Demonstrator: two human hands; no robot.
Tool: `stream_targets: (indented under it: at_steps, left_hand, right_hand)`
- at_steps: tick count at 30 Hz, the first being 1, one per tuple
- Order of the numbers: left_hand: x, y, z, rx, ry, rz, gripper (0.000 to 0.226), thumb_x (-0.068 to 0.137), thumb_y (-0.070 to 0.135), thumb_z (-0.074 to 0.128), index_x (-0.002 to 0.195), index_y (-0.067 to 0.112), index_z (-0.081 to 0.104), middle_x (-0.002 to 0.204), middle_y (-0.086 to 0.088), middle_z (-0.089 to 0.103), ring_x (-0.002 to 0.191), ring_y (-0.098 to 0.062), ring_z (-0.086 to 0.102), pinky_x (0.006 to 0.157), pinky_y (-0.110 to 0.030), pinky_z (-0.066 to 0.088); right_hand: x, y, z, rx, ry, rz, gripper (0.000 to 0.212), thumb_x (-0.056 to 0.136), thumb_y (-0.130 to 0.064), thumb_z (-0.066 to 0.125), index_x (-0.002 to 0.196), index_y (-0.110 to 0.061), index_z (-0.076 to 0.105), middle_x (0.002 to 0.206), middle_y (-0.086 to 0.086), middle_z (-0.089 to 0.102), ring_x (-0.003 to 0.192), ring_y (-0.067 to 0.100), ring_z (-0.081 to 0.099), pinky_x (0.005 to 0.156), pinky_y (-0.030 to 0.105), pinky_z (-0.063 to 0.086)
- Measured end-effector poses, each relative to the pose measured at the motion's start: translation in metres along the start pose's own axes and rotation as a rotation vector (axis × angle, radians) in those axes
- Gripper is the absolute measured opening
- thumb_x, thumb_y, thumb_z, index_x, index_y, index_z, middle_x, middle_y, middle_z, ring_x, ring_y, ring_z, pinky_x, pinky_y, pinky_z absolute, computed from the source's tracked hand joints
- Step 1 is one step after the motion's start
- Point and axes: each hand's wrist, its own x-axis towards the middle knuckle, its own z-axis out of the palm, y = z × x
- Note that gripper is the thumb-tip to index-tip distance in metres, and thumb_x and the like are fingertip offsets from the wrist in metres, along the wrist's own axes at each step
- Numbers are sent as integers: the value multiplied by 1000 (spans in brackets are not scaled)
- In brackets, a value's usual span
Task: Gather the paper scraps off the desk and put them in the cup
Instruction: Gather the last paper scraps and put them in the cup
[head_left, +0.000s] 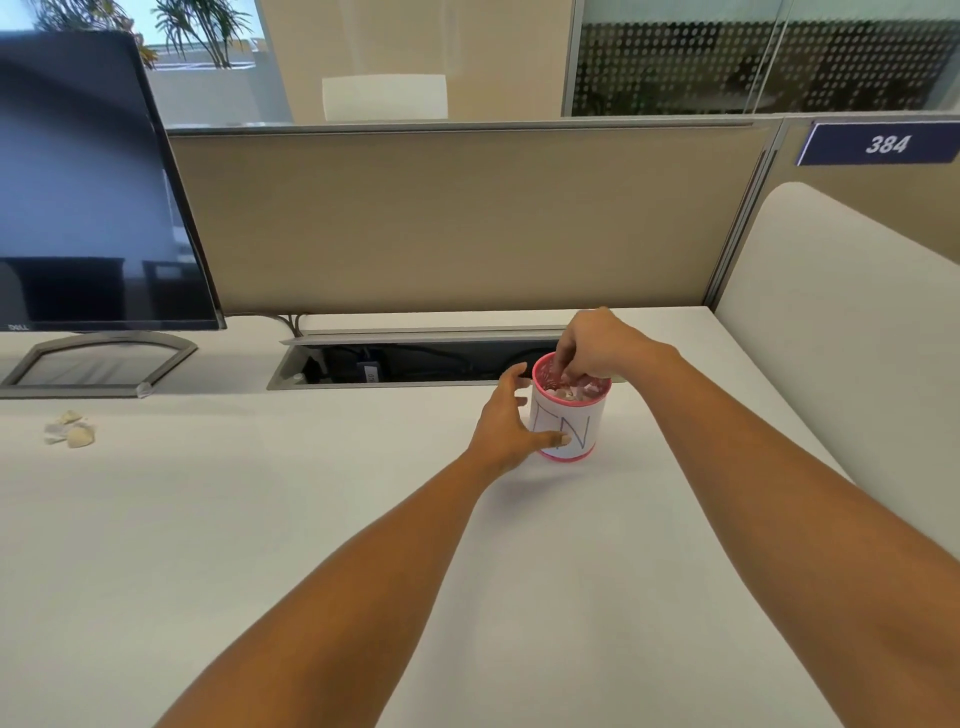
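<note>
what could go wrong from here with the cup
The cup looks nearly full, so the scraps inside could spill as the right hand lifts out, maybe into the open cable tray just behind. A small pile of scraps far left by the monitor stand could be overlooked.

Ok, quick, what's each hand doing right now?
Left hand: wrapped round the cup, steadying it.
Right hand: reaching into the cup among the paper scraps; cannot tell if it pinches any.
</note>
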Motion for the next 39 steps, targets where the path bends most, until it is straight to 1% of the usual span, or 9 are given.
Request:
stream_targets:
  at_steps: [8,12,15,19,21,24,28,34,39]
  left_hand:
    - [-32,-22,-21,83,31,-154,91,75,23,75,145,23,16,148,-5,35,131,-26,42,106,-39,40]
    - [-60,-38,-39,322,31,-147,82,80,29,70,144,26,18,146,-1,41,128,-24,47,106,-40,40]
    - [-83,-50,-56,481,21,-127,76,83,34,66,143,26,20,145,1,43,128,-23,47,107,-40,36]
    - [-116,-67,-81,580,2,-133,72,85,33,62,143,25,20,137,-2,50,125,-24,48,104,-38,36]
    - [-134,-76,-94,621,-1,-120,71,86,33,60,143,24,18,136,-2,50,126,-23,46,103,-37,36]
    - [-159,-92,-116,664,-2,-99,70,88,34,56,145,22,17,142,-1,44,133,-20,39,106,-36,34]
    - [-194,-118,-149,746,-19,-13,62,92,42,46,145,22,22,150,4,32,139,-12,29,111,-32,29]
    - [-241,-164,-209,802,68,11,55,93,50,39,142,24,32,153,6,25,141,-6,22,114,-30,23]
    - [-271,-199,-262,722,130,-42,58,92,50,42,142,22,33,153,5,25,142,-8,21,116,-27,19]
  right_hand:
    - [-32,-25,-10,66,200,-11,19,88,-8,58,102,-8,71,112,13,66,103,27,60,89,34,50]
    - [-56,-45,4,41,193,-34,25,91,-7,50,109,-8,67,116,11,64,106,26,59,95,32,49]
    - [-75,-60,22,68,221,-59,23,91,-8,49,107,-9,67,110,10,67,100,24,62,87,27,48]
    - [-100,-85,61,66,98,-59,21,90,-12,53,106,-9,67,111,10,67,99,23,62,79,24,45]
    - [-110,-98,84,67,35,-67,22,89,-16,55,106,-10,67,114,9,65,102,24,61,80,24,44]
    - [-126,-119,117,74,-56,-66,28,88,-25,58,113,-14,63,126,7,57,116,23,52,95,29,42]
    - [-147,-149,159,94,-163,-65,48,90,-38,54,132,-17,46,145,4,37,135,21,33,109,34,30]
    - [-169,-198,208,-17,-178,-33,64,92,-53,40,145,-23,19,157,-1,5,146,22,3,115,53,10]
    - [-170,-255,239,-37,-126,-90,65,92,-57,33,147,-26,15,158,-1,1,146,21,-2,115,56,4]
